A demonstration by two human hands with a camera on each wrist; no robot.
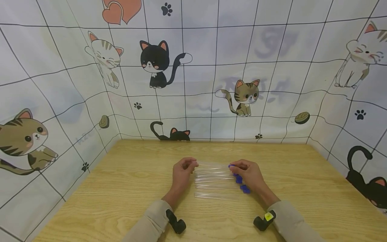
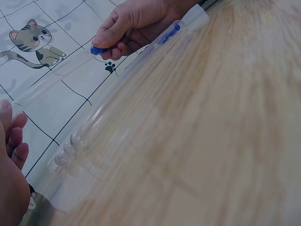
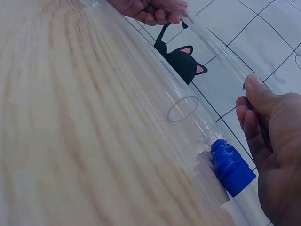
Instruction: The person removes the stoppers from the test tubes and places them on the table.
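Between both hands a clear test tube (image 2: 51, 84) is held up above the table. My left hand (image 1: 182, 171) pinches its left end. At the other end my right hand (image 1: 249, 173) pinches a small blue stopper (image 2: 97, 50) between thumb and fingers; whether it sits inside the tube mouth is hidden by the fingertips. Below, several more clear test tubes (image 1: 213, 180) lie side by side on the table, rounded ends to the left. An open rim (image 3: 183, 109) shows on the nearest one. Several blue stoppers (image 3: 233, 167) lie in a row by the tubes' right ends.
The wooden tabletop (image 1: 121, 205) extends around the tubes on all sides. Behind it and at both sides hangs a white sheet (image 1: 199, 101) with grid lines and cartoon cats. A black wrist camera (image 1: 176, 222) sits at the left cuff, another (image 1: 263, 222) at the right.
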